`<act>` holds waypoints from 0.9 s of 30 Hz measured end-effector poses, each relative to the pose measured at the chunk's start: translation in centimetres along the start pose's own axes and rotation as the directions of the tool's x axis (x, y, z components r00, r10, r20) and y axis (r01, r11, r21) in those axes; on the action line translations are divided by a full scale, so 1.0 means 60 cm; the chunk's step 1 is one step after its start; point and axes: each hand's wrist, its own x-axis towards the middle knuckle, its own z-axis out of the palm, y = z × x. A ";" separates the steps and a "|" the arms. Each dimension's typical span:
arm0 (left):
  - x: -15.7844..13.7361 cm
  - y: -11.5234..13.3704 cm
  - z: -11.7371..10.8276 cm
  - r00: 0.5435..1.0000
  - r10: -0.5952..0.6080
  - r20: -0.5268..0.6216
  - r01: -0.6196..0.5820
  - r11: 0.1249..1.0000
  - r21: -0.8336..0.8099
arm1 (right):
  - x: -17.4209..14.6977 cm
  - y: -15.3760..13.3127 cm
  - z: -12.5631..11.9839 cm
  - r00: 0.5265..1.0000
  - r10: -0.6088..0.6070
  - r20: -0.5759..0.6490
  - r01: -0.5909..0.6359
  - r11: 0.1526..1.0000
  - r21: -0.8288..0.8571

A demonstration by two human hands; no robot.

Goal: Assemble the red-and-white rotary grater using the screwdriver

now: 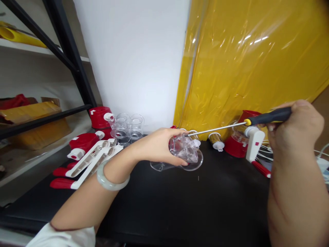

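My left hand (158, 145) is closed around a clear plastic grater housing (189, 153) above the black table. Its fingers and palm cover much of the part. My right hand (299, 128) grips a screwdriver (268, 117) by its black and yellow handle, the long shaft sloping down to the left. The tip meets the upper edge of the clear housing; whether it sits in a screw cannot be made out. A small thin piece (198, 178) lies on the table below the housing.
Red grater bases (81, 144), white crank handles (88, 163) and clear housings (136, 125) stand at the left. Drum graters (216, 140) and an assembled red grater (235, 145) are at the back right, near white cables (264, 151). A black frame (66, 44) rises left.
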 end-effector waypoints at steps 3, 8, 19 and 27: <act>0.000 0.000 0.001 1.000 0.008 0.005 -0.008 1.000 0.004 | -0.001 0.000 -0.001 0.992 -0.123 -0.038 0.122 0.992 -0.008; 0.000 0.000 0.003 1.000 0.007 0.010 -0.007 1.000 0.030 | -0.004 -0.003 -0.005 0.992 -0.125 0.013 0.125 0.992 -0.020; -0.006 0.003 0.001 0.999 -0.037 0.015 0.033 0.973 0.230 | -0.003 0.020 0.006 0.997 -0.045 0.057 0.046 0.999 -0.023; -0.004 -0.002 0.001 0.997 -0.071 -0.015 0.072 0.942 0.327 | -0.007 0.023 0.012 0.996 0.078 0.031 -0.075 0.993 -0.087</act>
